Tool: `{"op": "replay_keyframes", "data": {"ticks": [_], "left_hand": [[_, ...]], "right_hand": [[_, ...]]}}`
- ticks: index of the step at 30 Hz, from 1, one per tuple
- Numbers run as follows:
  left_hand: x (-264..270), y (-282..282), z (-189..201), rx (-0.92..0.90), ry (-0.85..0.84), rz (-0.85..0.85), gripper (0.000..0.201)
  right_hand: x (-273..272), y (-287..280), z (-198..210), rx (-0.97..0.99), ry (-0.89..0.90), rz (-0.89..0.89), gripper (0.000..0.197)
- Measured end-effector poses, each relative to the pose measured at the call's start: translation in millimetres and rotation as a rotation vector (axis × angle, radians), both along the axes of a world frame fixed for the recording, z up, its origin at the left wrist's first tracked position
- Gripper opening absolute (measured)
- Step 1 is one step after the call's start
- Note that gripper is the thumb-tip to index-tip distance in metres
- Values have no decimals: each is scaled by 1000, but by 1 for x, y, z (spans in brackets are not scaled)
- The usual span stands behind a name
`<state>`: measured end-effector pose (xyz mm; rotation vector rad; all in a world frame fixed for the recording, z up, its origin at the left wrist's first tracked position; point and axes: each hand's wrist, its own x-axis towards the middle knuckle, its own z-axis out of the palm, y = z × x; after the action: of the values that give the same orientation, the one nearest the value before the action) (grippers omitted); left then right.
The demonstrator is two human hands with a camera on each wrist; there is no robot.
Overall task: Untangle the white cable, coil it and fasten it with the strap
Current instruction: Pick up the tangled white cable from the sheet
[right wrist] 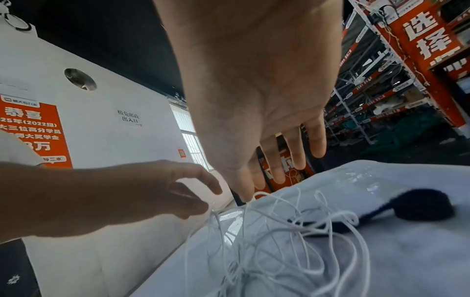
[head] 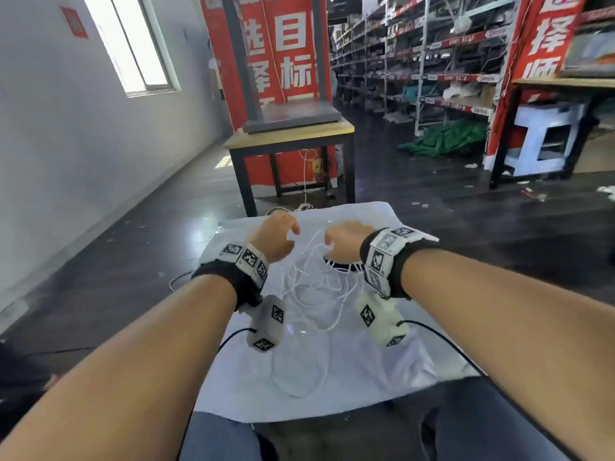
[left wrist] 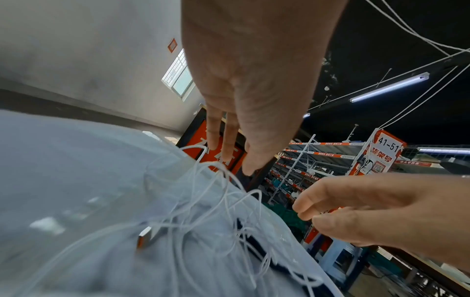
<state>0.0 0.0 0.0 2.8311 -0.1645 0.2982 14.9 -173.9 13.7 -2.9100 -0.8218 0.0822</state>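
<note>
The white cable (head: 316,294) lies as a loose tangle on a white cloth-covered table (head: 366,377). Several strands rise from it to both hands. My left hand (head: 291,237) hovers over the tangle's far left and pinches a lifted strand at its fingertips (left wrist: 236,160). My right hand (head: 327,241) is just to its right, with a strand running up to its thumb (right wrist: 245,191). A metal USB plug (left wrist: 145,237) lies in the cable (left wrist: 203,221). The dark strap (right wrist: 419,205) lies on the cloth beyond the tangle (right wrist: 279,241), partly hidden under my right wrist in the head view.
A wooden table with a dark frame (head: 289,138) stands just beyond the cloth's far edge. Warehouse shelves (head: 432,61) and red banners fill the back right. Black cords (head: 233,337) trail from the wrist cameras over the table's sides. My knees are under its near edge.
</note>
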Motion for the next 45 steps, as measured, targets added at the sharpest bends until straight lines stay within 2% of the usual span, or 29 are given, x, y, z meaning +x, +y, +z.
{"op": "replay_keyframes", "data": {"ticks": [5,10,13,15,17,19,22,24,26,28,31,32,34,37,39,41,43,45], "left_hand": [[-20,8,-44,34,119,-4,27],[-21,19,-70,-61,175,75,49],[-16,23,-80,-24,247,132,56],[-11,25,-83,37,315,139,48],[-3,26,-82,76,373,143,27],[4,28,-80,-64,399,161,4],[13,37,-75,-467,346,253,16],[18,43,-71,-633,259,274,21],[23,48,-66,-721,136,282,20],[30,52,-63,-684,-8,283,17],[36,60,-64,-415,-117,324,20],[37,62,-65,-390,-87,342,26],[37,61,-71,-395,78,374,41],[35,57,-78,-350,364,358,34],[31,52,-80,-347,524,307,24],[28,49,-81,-246,635,243,18],[24,50,-80,-232,623,242,9],[24,54,-81,-347,571,269,6]], "right_hand": [[-6,-3,-32,-39,128,-12,39],[-4,-5,-62,95,227,-48,60],[4,-7,-70,131,278,-58,67],[10,-8,-75,138,273,-41,71],[19,-7,-80,105,281,-15,74],[29,-4,-86,6,286,8,66],[44,1,-90,-21,246,50,8],[57,3,-89,78,215,-14,16],[70,4,-82,243,146,-121,14],[82,5,-72,435,27,-225,12],[92,5,-67,618,-114,-313,17],[93,4,-68,623,-98,-308,18],[93,5,-76,486,78,-247,26],[88,6,-84,202,263,-189,38],[82,7,-81,152,233,-195,41],[77,8,-77,89,146,-194,41],[73,11,-71,88,66,-167,44],[71,17,-66,207,25,-71,45]]}}
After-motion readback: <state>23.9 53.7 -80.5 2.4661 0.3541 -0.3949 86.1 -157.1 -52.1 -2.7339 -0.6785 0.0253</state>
